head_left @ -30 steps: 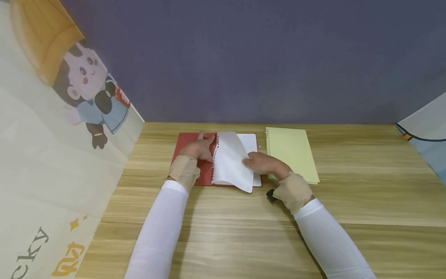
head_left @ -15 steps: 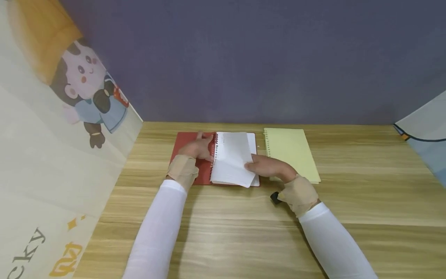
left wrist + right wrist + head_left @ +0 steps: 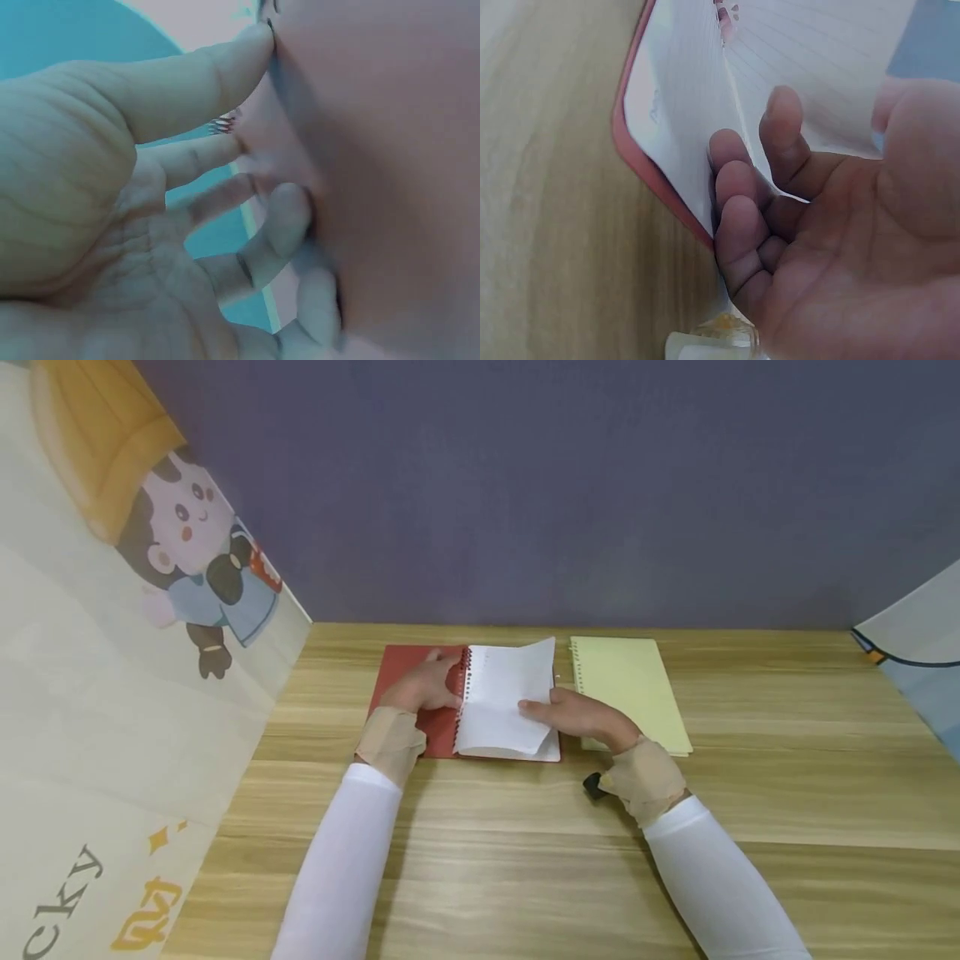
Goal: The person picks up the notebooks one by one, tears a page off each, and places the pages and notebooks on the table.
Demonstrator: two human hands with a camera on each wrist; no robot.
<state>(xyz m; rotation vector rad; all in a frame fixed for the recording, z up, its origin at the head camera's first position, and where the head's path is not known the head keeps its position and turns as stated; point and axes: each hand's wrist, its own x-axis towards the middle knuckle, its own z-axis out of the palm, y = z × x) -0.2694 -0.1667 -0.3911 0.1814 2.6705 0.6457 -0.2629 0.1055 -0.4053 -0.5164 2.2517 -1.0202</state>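
A red spiral notebook [image 3: 438, 739] lies spread on the wooden table, its cover folded out to the left. My left hand [image 3: 426, 683] rests on that cover beside the coil, fingers spread; the fingertips touch the red surface in the left wrist view. At the notebook's right edge, my right hand [image 3: 583, 712] holds a raised white page [image 3: 498, 681], thumb on top and other fingers beneath. The right wrist view shows the curled fingers [image 3: 739, 225] against the edge of the lined sheets, above the red back cover [image 3: 649, 169].
A pale yellow spiral notebook [image 3: 622, 681] lies just right of the red one. A dark blue-grey wall [image 3: 562, 493] rises behind the wooden table [image 3: 480, 852]. A printed cartoon panel [image 3: 97, 710] borders the left side. A black cable [image 3: 911, 660] shows at far right.
The page in my right hand has shifted: its lower corner, which hung past the front edge, now lies back over the notebook, while its far corner lifts. My left hand stays on the red cover.
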